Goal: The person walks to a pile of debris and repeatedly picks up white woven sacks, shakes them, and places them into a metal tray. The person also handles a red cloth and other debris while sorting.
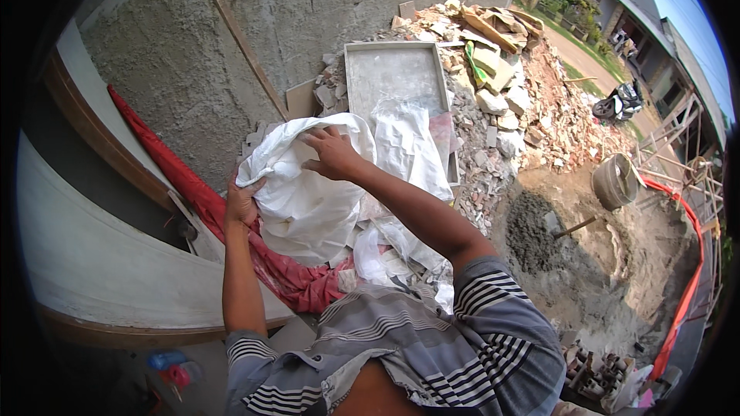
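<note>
A white woven sack (308, 219) stands in front of me with its mouth gaping and its rim folded outward. My left hand (243, 202) is closed on the rim at the sack's left side. Over the mouth, my right hand (337, 154) has its fingers apart, the thumb away from the rest; its fingertips are at or just above the inner cloth, and I cannot tell if they touch. What the sack holds is hidden. Just right of it, another white sack (405, 142) lies flat across a shallow grey tray (393, 69).
Broken rubble (555, 100) is heaped at the far right. A bucket (615, 182) and a trowel-like tool with a wooden handle (574, 227) in wet mortar (530, 233) are on the right. A red tarp (177, 185) runs along the left, below a rough wall (185, 54) with a leaning wooden pole (243, 38).
</note>
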Demonstrator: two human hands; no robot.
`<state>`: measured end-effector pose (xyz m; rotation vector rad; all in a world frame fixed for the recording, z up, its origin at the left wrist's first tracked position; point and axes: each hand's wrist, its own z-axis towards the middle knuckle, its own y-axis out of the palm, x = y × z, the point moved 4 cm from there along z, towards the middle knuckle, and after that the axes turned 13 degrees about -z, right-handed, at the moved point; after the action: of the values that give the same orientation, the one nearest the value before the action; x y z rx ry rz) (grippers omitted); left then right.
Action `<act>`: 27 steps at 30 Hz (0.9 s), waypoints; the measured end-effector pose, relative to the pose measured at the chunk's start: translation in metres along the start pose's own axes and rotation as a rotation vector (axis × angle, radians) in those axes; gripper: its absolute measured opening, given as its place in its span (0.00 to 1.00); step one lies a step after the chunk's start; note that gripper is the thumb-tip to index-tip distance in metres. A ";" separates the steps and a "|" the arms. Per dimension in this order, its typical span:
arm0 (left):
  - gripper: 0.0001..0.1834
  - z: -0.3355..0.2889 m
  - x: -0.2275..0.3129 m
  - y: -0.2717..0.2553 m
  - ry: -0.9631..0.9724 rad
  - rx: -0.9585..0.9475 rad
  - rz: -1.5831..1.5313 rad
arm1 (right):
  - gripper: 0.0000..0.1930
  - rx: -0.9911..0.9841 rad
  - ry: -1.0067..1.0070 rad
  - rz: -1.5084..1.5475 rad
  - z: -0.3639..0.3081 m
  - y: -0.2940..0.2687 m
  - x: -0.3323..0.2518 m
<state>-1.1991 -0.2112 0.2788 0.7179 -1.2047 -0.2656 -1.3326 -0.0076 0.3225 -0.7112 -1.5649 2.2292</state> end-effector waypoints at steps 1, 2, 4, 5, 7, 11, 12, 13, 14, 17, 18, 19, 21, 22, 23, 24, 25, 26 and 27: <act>0.34 -0.002 -0.001 0.001 -0.017 -0.015 -0.020 | 0.34 -0.041 -0.039 0.016 0.001 0.004 -0.004; 0.36 -0.004 -0.003 0.003 -0.026 -0.050 -0.047 | 0.33 -0.030 -0.090 0.037 0.001 0.008 -0.009; 0.38 -0.008 -0.005 0.003 -0.055 -0.057 -0.062 | 0.30 -0.028 -0.132 0.092 0.004 0.014 -0.011; 0.39 -0.010 -0.006 0.005 -0.059 -0.099 -0.072 | 0.29 0.000 -0.140 0.091 0.005 0.016 -0.010; 0.39 -0.013 -0.008 0.002 -0.103 -0.061 -0.053 | 0.27 -0.022 -0.136 0.075 0.009 0.024 -0.008; 0.40 -0.019 -0.009 -0.001 -0.108 -0.075 -0.016 | 0.23 -0.031 -0.177 0.189 0.012 0.032 -0.006; 0.41 -0.020 -0.009 -0.001 -0.095 -0.072 -0.018 | 0.22 -0.016 -0.193 0.166 0.011 0.032 -0.008; 0.41 -0.020 -0.009 -0.001 -0.096 -0.070 -0.027 | 0.21 -0.016 -0.184 0.124 0.010 0.031 -0.009; 0.41 -0.020 -0.010 0.000 -0.099 -0.070 -0.035 | 0.20 0.010 -0.210 0.155 0.009 0.030 -0.013; 0.41 -0.020 -0.009 0.008 -0.066 -0.120 -0.005 | 0.18 0.023 -0.222 0.170 0.006 0.026 -0.020; 0.40 -0.020 -0.008 0.009 -0.067 -0.103 0.001 | 0.17 0.017 -0.230 0.162 0.006 0.025 -0.022; 0.39 -0.021 -0.007 0.013 -0.061 -0.119 -0.004 | 0.16 0.027 -0.244 0.163 0.006 0.024 -0.024; 0.37 -0.021 -0.003 0.021 -0.037 -0.176 -0.069 | 0.15 0.055 -0.268 0.121 0.005 0.021 -0.026; 0.35 -0.021 -0.001 0.024 -0.021 -0.216 -0.129 | 0.14 0.062 -0.257 0.081 0.005 0.020 -0.026; 0.33 -0.021 0.001 0.028 -0.006 -0.287 -0.227 | 0.13 0.105 -0.313 0.119 0.005 0.017 -0.027; 0.30 -0.017 0.000 0.023 -0.007 -0.142 -0.064 | 0.13 0.131 -0.343 0.136 0.005 0.014 -0.028; 0.28 -0.012 0.000 0.017 -0.011 -0.024 0.060 | 0.12 0.085 -0.344 0.126 0.006 0.013 -0.027; 0.25 -0.010 0.001 0.014 0.002 0.021 0.142 | 0.12 0.145 -0.409 0.175 0.006 0.007 -0.029; 0.24 -0.009 0.001 0.008 0.003 0.103 0.274 | 0.12 0.135 -0.446 0.195 0.009 0.003 -0.029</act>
<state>-1.1922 -0.2021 0.2829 0.6329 -1.3042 0.0254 -1.3138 -0.0305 0.3280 -0.3542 -1.5641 2.7532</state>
